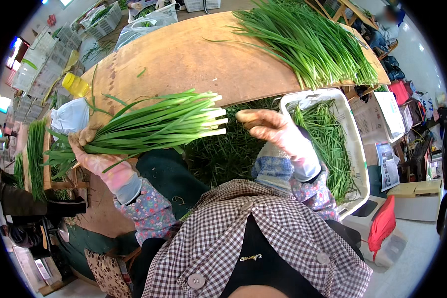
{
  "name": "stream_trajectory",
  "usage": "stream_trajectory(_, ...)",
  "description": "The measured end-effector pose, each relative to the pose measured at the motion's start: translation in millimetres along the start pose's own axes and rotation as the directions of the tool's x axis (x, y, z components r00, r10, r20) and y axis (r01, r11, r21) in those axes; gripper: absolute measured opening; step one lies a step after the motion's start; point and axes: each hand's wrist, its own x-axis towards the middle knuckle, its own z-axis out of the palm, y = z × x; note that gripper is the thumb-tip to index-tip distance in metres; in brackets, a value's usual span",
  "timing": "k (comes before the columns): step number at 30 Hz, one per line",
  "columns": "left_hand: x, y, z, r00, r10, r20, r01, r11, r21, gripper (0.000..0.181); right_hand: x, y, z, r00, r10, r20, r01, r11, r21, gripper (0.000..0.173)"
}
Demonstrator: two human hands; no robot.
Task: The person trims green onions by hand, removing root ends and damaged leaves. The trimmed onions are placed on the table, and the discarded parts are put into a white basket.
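Observation:
Closed round the leafy end of a bunch of long flat green leaves, likely garlic chives (pixel 160 123), is my left hand (pixel 91 139); the pale cut ends point right. My right hand (pixel 268 128), in a soiled glove, is just right of those ends, fingers bent and not touching them; nothing shows in it. A large heap of the same greens (pixel 309 48) lies on the wooden table (pixel 193 59) at its far right. Beside my right forearm, a white plastic crate (pixel 357 167) holds loose green leaves (pixel 327 145).
A yellow-capped bottle (pixel 75 85) and a knotted white plastic bag (pixel 70 115) stand at the table's left end. Leaf scraps (pixel 223 152) lie below the table's near edge. Far right sits a person (pixel 387 31); more greens (pixel 37 156) lie left.

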Motion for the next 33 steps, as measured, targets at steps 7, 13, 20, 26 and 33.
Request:
stream_trajectory(7,-16,-18,14,0.999,0.028,0.029,-0.029,1.000,0.013,0.022,38,6,59,0.985,0.168,0.035,-0.167,0.898,0.406,0.030)
stream_trajectory(13,-14,-18,1,0.985,-0.077,0.152,0.091,0.992,-0.089,0.024,40,26,69,0.990,0.093,0.106,-0.132,0.872,0.472,0.032)
stream_trajectory(20,6,4,-17,0.987,-0.049,0.156,0.064,0.994,-0.092,0.025,2,19,1,0.894,0.104,0.437,-0.194,0.966,0.168,0.030)
stream_trajectory(26,19,24,-25,0.991,0.036,0.133,-0.024,0.996,-0.086,0.022,-34,48,-52,0.928,0.117,-0.353,-0.283,0.837,-0.469,0.025)
stream_trajectory(33,-1,7,0,0.991,-0.016,0.130,0.037,0.987,-0.157,0.021,23,-6,31,0.893,-0.231,-0.386,0.262,0.965,0.029,0.029)
